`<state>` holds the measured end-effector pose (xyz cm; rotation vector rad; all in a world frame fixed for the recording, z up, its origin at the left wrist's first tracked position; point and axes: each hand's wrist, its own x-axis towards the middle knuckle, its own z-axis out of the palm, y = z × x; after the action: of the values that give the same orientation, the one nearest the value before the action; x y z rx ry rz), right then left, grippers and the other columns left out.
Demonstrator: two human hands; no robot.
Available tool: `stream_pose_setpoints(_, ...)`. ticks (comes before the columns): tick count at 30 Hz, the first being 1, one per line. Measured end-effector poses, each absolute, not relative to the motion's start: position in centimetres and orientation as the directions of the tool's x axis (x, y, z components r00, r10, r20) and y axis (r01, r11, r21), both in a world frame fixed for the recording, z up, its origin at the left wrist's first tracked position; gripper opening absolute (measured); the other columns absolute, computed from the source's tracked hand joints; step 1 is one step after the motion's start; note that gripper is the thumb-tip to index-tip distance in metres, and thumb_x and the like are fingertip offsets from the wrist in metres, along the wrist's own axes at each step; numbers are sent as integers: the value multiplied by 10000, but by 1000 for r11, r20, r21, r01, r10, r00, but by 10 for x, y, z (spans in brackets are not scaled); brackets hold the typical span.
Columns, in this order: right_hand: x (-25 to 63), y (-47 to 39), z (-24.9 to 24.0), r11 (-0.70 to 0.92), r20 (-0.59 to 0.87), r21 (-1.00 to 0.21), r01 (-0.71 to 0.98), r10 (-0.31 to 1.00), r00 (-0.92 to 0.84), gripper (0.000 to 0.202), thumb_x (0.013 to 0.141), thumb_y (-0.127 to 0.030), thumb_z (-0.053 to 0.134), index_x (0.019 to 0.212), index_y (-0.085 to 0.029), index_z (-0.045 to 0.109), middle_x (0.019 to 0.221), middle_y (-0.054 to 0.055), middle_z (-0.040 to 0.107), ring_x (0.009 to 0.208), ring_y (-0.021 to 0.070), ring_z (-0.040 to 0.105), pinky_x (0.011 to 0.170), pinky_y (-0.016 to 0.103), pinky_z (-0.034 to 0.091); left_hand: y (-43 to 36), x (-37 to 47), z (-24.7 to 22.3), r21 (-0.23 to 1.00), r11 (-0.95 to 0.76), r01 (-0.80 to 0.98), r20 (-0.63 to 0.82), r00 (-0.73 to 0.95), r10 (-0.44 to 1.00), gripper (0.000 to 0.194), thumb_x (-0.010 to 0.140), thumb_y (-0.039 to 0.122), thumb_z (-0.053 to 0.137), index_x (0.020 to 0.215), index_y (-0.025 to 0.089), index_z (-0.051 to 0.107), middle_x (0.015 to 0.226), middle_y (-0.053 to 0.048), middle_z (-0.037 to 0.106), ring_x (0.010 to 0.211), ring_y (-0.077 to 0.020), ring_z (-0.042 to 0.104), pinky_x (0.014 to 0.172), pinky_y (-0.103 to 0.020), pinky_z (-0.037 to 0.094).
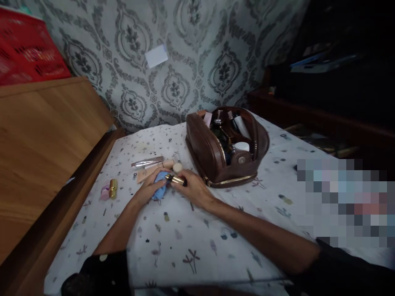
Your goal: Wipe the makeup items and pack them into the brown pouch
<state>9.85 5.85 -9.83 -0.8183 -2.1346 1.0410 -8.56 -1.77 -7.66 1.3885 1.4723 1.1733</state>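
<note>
**Gold-and-black tube (175, 179) held crosswise, left of the brown bag (202, 148)**

The right hand (196, 190), nearer the bag, pinches the tube in closed fingers. Its long axis runs sideways, far end toward the left hand (149, 184), which is curled around a blue cloth (159, 190); whether tube and cloth touch, I can't tell. Just beyond the hands, left of the bag, lie a cream round piece (177, 167) and a silver tube (147, 162). Farther left of the bag, a gold cylinder (113, 189) sits beside a pink container (105, 192).

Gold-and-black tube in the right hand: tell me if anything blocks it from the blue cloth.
Nothing visible does: the gold-and-black tube, held in the right hand, points toward the blue cloth in the left hand.
</note>
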Motion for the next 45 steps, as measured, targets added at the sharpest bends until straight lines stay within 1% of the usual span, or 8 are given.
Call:
stream_pose_setpoints(6, 104, 55, -103, 465, 235, -856, 226, 740, -631, 160, 797, -304, 701, 839, -184, 603, 728, -35, 612, 672, 135, 537, 631, 237, 360, -18, -83, -91, 984, -13, 178, 33, -111, 993, 423, 814, 533, 706, 979, 154, 619, 754, -12, 634, 622, -122, 574, 583, -229, 456)
stream_pose_setpoints(15, 105, 54, -108, 571, 337, -798, 191, 687, -644, 289, 723, -127, 632, 996, -212, 589, 903, 3, 647, 785, 161, 596, 727, 265, 450, -17, -82, -93, 974, 54, 219, -9, -202, 979, 535, 805, 704, 614, 790, 174, 540, 558, 25, 573, 420, -89, 467, 388, -194, 336)
stream_pose_setpoints(22, 105, 52, -110, 631, 383, -745, 218, 672, -634, 331, 752, -139, 612, 1071, -216, 579, 961, 41, 621, 798, 179, 594, 707, 284, 476, -15, -82, -97, 996, 28, 88, -10, -196, 980, 489, 777, 659, 686, 821, 185, 573, 592, 22, 578, 469, -120, 529, 429, -228, 407)
stream_pose_setpoints(26, 107, 51, -108, 572, 326, -788, 227, 701, -635, 340, 818, -280, 642, 1137, -212, 547, 891, 20, 644, 693, 161, 583, 643, 270, 456, -15, -84, -99, 999, 22, 31, -16, -196, 980, 474, 775, 632, 706, 864, 180, 597, 621, 9, 593, 494, -122, 531, 452, -234, 418)
stream_pose_setpoints(33, 110, 49, -103, 532, 269, -820, 211, 684, -678, 325, 997, -453, 361, 1155, -215, 516, 679, -22, 568, 569, 160, 534, 567, 271, 396, -16, -84, -97, 999, -13, 46, 22, -198, 980, 477, 762, 625, 715, 872, 172, 613, 695, 2, 599, 567, -129, 551, 513, -247, 466)
stream_pose_setpoints(35, 109, 50, -105, 521, 260, -829, 201, 679, -687, 341, 988, -465, 382, 1178, -211, 506, 693, -20, 575, 590, 161, 545, 578, 271, 403, -16, -84, -98, 997, -35, 64, 48, -205, 978, 468, 764, 618, 715, 857, 171, 613, 713, -1, 602, 600, -133, 559, 534, -246, 472)
stream_pose_setpoints(39, 107, 50, -110, 513, 251, -833, 209, 686, -683, 405, 843, -449, 631, 1160, -229, 506, 725, -33, 588, 626, 162, 538, 572, 261, 403, -15, -86, -100, 998, -31, 55, 42, -206, 978, 478, 761, 638, 708, 846, 179, 603, 680, 3, 588, 564, -130, 537, 509, -246, 445)
stream_pose_setpoints(45, 109, 49, -106, 529, 268, -821, 216, 691, -671, 231, 890, -428, 560, 997, -224, 557, 702, -21, 564, 595, 150, 496, 544, 254, 386, -17, -84, -99, 999, -31, 35, 37, -199, 979, 492, 755, 652, 712, 850, 185, 592, 649, 7, 579, 527, -130, 521, 476, -246, 422)
